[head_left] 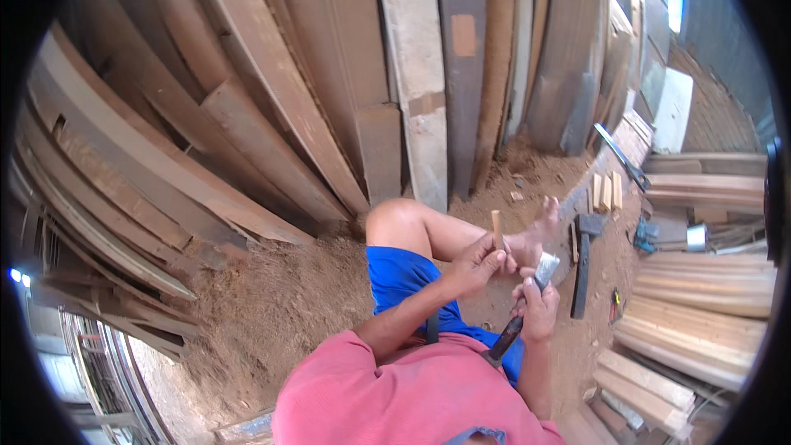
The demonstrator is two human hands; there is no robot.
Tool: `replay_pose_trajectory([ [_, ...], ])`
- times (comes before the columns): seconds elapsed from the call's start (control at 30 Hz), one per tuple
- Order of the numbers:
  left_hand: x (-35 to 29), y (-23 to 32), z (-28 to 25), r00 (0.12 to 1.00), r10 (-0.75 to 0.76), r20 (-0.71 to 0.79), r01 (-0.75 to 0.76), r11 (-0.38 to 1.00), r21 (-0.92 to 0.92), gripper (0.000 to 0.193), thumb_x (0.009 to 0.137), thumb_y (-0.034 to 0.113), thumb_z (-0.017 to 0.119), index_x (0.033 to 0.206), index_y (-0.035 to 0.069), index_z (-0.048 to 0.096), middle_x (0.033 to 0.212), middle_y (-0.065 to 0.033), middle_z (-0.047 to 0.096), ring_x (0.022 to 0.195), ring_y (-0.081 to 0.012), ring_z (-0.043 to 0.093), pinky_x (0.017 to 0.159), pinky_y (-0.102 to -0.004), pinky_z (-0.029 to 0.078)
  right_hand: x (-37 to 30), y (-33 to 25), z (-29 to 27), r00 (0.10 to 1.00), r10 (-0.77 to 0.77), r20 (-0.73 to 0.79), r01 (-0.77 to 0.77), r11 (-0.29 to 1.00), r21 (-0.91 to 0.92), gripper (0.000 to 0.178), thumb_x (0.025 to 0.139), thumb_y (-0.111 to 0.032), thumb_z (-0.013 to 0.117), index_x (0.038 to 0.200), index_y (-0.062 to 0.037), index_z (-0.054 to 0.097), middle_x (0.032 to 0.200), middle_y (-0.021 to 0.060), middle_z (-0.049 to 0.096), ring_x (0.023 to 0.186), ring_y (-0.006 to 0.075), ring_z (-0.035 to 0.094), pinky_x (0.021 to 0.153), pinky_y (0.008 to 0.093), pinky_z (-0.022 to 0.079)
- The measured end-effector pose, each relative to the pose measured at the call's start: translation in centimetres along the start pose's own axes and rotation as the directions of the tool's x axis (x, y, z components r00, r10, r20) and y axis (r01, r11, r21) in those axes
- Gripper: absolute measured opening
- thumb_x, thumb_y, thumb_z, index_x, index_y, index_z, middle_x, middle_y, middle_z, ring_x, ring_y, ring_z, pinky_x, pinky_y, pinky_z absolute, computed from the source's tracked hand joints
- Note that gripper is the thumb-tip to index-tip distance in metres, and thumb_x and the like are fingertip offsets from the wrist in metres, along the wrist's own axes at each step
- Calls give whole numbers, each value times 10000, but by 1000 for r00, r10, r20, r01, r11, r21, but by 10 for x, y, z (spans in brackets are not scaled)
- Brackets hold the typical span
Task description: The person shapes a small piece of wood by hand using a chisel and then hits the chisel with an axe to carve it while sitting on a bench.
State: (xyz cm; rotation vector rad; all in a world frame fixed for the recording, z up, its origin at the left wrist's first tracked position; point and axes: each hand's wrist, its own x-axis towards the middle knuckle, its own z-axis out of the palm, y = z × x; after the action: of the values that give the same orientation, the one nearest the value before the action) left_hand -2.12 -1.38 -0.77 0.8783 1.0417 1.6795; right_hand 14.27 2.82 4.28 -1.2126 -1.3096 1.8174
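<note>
My left hand [479, 265] is closed around a small wooden stick [497, 229], which stands upright above the fingers. To its right, my right hand [536, 306] grips a chisel [546, 267] with a broad, bright metal blade pointing up and away. The chisel's dark handle [504, 341] slants down toward my body. Blade and stick are close together but apart. Both hands are above my folded legs, near my bare foot.
On the right lie a hammer [584, 257], several small wood pieces [607, 193], a long metal tool [620, 155] and a teal tool [647, 234]. Stacked timber [692, 330] fills the right side. Tall planks [422, 74] lean ahead, and sawdust [272, 305] covers the ground.
</note>
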Motion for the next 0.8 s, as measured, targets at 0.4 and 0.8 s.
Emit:
replay_pose_trajectory([
  [0.4, -12, 6, 3, 869, -389, 304, 403, 915, 19, 326, 1017, 356, 477, 1031, 52, 595, 704, 20, 503, 612, -49, 444, 541, -213, 369, 25, -20, -9, 981, -185, 52, 187, 982, -34, 187, 977, -201, 549, 1068, -44, 595, 709, -23, 530, 525, 23, 442, 461, 191, 362],
  [0.8, 19, 6, 25, 813, -554, 180, 581, 749, -318, 321, 1047, 370, 372, 1039, 92, 533, 720, 20, 498, 627, -79, 477, 531, -204, 389, -5, -5, 24, 985, 46, 168, -153, 684, 713, 204, 1014, -179, 422, 1158, -52, 492, 824, 55, 601, 546, 85, 508, 517, 280, 500],
])
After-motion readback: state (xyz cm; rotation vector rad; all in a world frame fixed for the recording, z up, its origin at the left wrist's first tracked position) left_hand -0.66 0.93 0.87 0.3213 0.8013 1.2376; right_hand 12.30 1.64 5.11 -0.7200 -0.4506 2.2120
